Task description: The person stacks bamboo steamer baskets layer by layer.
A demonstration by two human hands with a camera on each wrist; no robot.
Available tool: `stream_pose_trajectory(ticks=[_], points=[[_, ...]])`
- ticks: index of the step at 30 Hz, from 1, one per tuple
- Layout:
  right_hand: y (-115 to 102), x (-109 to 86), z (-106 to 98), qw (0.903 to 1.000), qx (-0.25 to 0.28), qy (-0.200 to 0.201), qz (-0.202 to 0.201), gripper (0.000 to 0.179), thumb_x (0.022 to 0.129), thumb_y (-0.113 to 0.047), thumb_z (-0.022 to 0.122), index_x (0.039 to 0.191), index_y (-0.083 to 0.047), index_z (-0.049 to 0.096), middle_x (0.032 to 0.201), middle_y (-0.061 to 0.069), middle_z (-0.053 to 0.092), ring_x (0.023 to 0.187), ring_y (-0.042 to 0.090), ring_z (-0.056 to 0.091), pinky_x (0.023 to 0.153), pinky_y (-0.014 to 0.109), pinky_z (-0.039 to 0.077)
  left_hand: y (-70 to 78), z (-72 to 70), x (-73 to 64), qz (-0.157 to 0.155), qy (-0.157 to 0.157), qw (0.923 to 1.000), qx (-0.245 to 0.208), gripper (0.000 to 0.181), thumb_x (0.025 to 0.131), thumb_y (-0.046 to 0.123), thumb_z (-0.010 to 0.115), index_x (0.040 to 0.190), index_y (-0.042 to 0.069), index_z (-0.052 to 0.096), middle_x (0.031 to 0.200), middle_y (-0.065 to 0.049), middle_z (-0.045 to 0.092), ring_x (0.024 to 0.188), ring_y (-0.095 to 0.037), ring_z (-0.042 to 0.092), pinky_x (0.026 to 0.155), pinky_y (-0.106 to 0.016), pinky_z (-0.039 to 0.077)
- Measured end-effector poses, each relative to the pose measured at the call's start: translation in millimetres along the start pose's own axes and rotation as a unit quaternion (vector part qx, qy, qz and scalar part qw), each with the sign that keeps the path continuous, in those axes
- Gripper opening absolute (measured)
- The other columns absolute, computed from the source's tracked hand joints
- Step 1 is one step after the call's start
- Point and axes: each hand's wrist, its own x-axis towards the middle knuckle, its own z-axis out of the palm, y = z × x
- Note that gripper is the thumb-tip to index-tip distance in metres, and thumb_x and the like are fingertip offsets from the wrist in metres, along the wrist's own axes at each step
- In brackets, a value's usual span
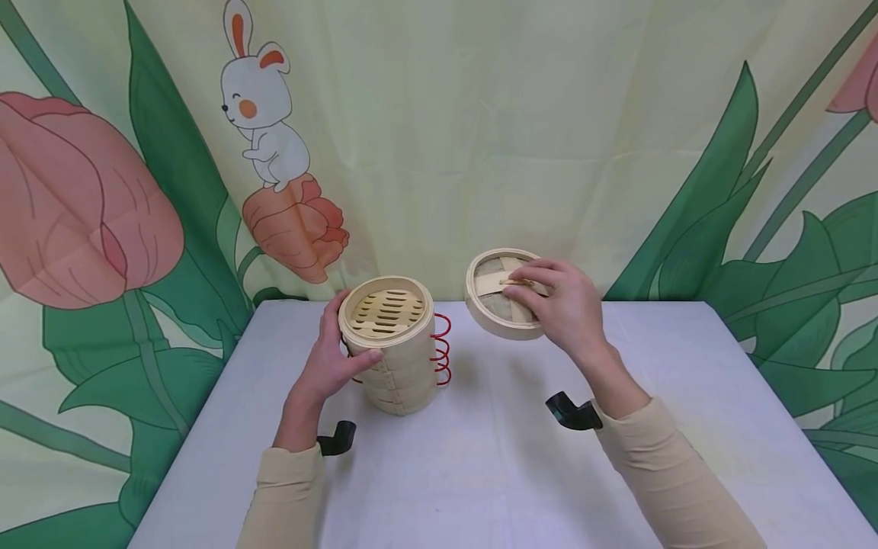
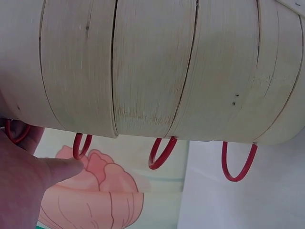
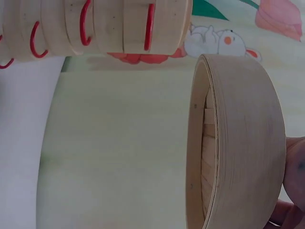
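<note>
A tall stack of bamboo steamer baskets (image 1: 398, 374) stands on the table, its slatted top tier uncovered. Red loops (image 2: 162, 153) run down its sides. My left hand (image 1: 331, 358) grips the stack near the rim, thumb across the front and fingers at the far left side. To the right, my right hand (image 1: 562, 305) pinches the small handle of the round bamboo steamer lid (image 1: 488, 284) and holds it in the air, tilted and apart from the stack. In the right wrist view the lid's rim (image 3: 250, 143) hides most of that hand.
A white-covered table (image 1: 453, 488) lies under the stack. Behind it hangs a curtain (image 1: 480, 137) printed with tulips, leaves and a rabbit. Black mounts (image 1: 575, 412) stick out at both wrists.
</note>
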Motion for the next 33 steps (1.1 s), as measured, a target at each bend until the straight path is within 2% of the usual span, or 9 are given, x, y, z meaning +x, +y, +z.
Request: stream_pose_trajectory(ticks=[13,21,33], points=[[-20.4,9.1,15.9,0.9997,0.024,-0.005,0.001,0.021,0.077,-0.015,0.09,0.094,-0.007,0.081,0.106,0.012,0.071,0.103,0.03,0.063,0.083,0.044,0.049,-0.2,-1.1,0.8,-0.003,-0.003,1.0,0.0,0.11,0.077,0.018,0.084,0.159,0.011,0.011,0.158,-0.015,0.021,0.146,-0.031,0.023,0.116,-0.06,0.016],[-37.1,16.0,30.8,0.9985,0.05,-0.01,-0.02,0.017,0.077,-0.016,0.09,0.09,-0.009,0.081,0.103,0.009,0.071,0.101,0.026,0.063,0.083,0.041,0.049,-1.7,-2.7,0.8,0.015,-0.007,0.9998,-0.008,0.11,0.076,0.017,0.083,0.159,0.009,0.011,0.156,-0.017,0.02,0.143,-0.031,0.025,0.115,-0.06,0.019],[-67.7,24.9,59.2,0.9972,0.043,-0.049,-0.036,0.018,0.078,-0.022,0.089,0.092,-0.012,0.082,0.105,0.008,0.071,0.103,0.025,0.064,0.085,0.04,0.05,-1.8,-2.6,1.6,0.007,-0.008,0.9999,0.0,0.108,0.078,0.02,0.082,0.159,0.009,0.011,0.155,-0.017,0.019,0.143,-0.032,0.025,0.115,-0.06,0.021]])
